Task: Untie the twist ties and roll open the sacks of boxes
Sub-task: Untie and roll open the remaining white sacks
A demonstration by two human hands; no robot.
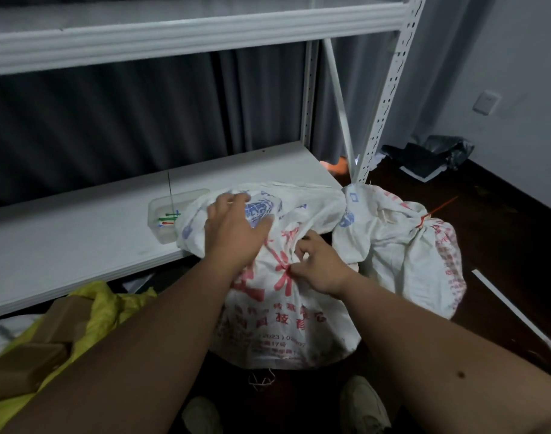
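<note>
**Two hands on the near sack, beside the shelf**

Your left hand lies on the upper part of the near white sack, its fingers spread and nearly straight, pressing the cloth and gripping nothing. Your right hand sits lower and to the right on the same sack; its fingers are curled and bunch the gathered fabric at the red printed lettering. Whether a tie lies inside that pinch cannot be told.

The near sack stands on the dark floor, and its top leans over the front edge of the low white shelf. A second white sack stands touching it on the right, its neck bound by a red twist tie whose free end points up and right.

On the shelf, just left of the near sack, a clear plastic tray holds a few green and red ties. At lower left, a yellow sack lies open with brown boxes showing. Your pale shoes appear at the bottom edge. Dark bags lie against the far wall.
</note>
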